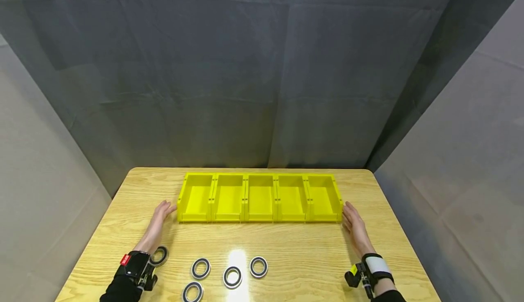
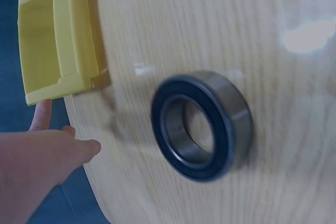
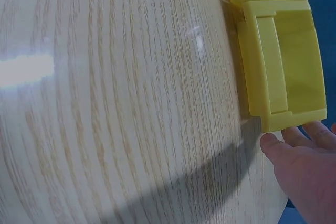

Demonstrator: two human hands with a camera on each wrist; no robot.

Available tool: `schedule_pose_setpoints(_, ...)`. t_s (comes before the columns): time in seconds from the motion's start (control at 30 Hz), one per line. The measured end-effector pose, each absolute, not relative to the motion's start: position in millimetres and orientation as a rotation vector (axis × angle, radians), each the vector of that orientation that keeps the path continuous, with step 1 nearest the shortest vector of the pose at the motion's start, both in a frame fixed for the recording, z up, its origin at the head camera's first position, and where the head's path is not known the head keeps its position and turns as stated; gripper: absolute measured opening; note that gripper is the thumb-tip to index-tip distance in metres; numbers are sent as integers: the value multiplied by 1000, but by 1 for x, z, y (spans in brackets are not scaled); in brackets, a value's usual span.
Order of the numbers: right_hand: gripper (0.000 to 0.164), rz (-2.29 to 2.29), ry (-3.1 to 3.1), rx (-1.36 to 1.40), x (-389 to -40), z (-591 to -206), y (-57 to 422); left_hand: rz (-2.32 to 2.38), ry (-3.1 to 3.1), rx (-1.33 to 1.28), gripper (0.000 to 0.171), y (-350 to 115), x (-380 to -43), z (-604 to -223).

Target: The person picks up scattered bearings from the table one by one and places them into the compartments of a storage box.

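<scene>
A row of several joined yellow bins (image 1: 260, 215) stands toward the back of the table, their compartments bare inside. At the row's left end is my left hand (image 1: 162, 211), its fingers extended and a fingertip right at the end bin's wall. My right hand (image 1: 354, 222) is at the opposite end, fingers fairly straight, with fingertips against the outer side of the right bin (image 3: 268, 77). Neither hand grips anything. A ball bearing (image 2: 202, 127) with a black seal and steel rings lies on the table beside my left wrist.
Several more bearings lie near the table's front, among them one at centre (image 1: 232, 284), one farther right (image 1: 265, 272) and one to the left (image 1: 194, 270). Grey curtains (image 1: 229, 74) hang behind the wooden table (image 1: 303, 256) and at both sides.
</scene>
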State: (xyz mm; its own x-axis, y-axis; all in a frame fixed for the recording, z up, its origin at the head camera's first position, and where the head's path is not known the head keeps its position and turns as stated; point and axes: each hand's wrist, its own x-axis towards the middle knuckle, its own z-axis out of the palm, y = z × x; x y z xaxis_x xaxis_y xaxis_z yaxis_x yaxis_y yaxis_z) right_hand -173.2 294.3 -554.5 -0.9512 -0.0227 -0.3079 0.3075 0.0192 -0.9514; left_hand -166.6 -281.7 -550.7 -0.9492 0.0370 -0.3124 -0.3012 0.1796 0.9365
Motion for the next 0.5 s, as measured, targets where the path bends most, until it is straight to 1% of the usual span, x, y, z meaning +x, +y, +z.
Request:
schedule_pose_setpoints(0.3,72,-2038,2056,297,-173,-556,296,1847,2193,-296,80,-284,-169,-554)
schedule_pose_setpoints(0.5,71,-2043,2072,280,-173,-557,299,1862,2190,-308,78,-283,-174,-558)
